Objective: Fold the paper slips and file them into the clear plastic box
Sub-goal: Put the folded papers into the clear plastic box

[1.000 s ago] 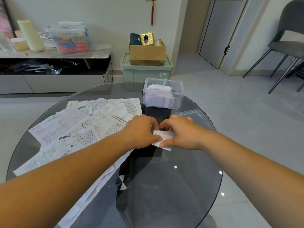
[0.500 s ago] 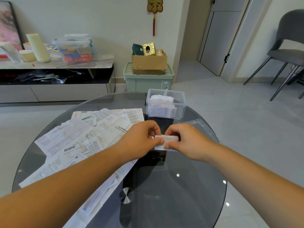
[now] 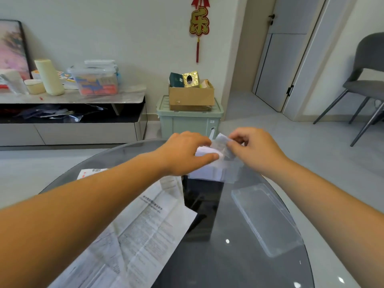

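The clear plastic box (image 3: 230, 176) stands at the far side of the round glass table (image 3: 228, 265), with white folded slips (image 3: 204, 172) standing inside it. My left hand (image 3: 185, 154) reaches over the box, and its thumb and fingers curl round the top of those filed slips. My right hand (image 3: 256, 150) is just to the right of it. It pinches a small folded slip (image 3: 221, 142) at the box's opening, tilted between the two hands. Much of the box's top is hidden by my hands.
The box's clear lid (image 3: 268, 219) lies flat on the glass at the right. Large unfolded printed papers (image 3: 141, 231) cover the table's left part under my left forearm. Beyond the table are a green bin with a cardboard box (image 3: 191, 96), a low cabinet (image 3: 70, 113) and a grey chair (image 3: 365, 86).
Both hands have carried the folded slip from the middle of the table forward to the box. My left hand now grips the filed slips instead of the folded one. The view has tilted up.
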Available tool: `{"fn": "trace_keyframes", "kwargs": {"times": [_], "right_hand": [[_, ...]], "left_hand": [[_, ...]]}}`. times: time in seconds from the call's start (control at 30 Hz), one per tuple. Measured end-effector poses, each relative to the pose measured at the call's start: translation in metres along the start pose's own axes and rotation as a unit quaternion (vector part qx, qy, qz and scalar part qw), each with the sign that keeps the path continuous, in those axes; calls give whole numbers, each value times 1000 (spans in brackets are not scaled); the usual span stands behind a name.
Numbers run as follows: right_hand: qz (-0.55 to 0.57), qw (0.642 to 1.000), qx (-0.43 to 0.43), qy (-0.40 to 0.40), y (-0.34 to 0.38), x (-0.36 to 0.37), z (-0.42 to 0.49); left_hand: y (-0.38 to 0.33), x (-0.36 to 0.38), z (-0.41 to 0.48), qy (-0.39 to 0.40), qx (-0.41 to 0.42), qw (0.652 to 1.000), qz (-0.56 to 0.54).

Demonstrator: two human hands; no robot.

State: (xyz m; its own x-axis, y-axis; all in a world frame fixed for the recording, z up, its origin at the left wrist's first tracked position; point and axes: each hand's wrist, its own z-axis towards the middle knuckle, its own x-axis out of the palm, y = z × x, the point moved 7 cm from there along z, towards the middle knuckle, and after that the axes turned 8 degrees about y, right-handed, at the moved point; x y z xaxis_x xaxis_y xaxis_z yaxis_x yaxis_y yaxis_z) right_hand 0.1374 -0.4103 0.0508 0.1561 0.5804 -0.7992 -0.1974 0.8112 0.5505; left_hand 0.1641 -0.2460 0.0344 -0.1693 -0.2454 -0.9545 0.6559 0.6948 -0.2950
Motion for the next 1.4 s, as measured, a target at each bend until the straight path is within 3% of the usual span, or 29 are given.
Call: {"fn": "trace_keyframes", "kwargs": {"times": [0.2, 0.5, 0.73, 1.0, 1.4], "right_hand": [[118, 991, 58, -30, -42, 16, 46], [56, 998, 13, -27, -36, 31, 51], [73, 997, 14, -36, -37, 31, 50], [101, 994, 26, -44, -41, 30, 52], [92, 994, 28, -45, -43, 31, 54]], "left_hand": [[26, 19, 34, 72, 25, 993, 91], [26, 35, 46, 54, 11, 982, 179], [26, 42, 50, 72, -11, 970, 230], [22, 39, 48, 58, 21, 970, 235], [22, 43, 53, 97, 45, 975, 195]]}}
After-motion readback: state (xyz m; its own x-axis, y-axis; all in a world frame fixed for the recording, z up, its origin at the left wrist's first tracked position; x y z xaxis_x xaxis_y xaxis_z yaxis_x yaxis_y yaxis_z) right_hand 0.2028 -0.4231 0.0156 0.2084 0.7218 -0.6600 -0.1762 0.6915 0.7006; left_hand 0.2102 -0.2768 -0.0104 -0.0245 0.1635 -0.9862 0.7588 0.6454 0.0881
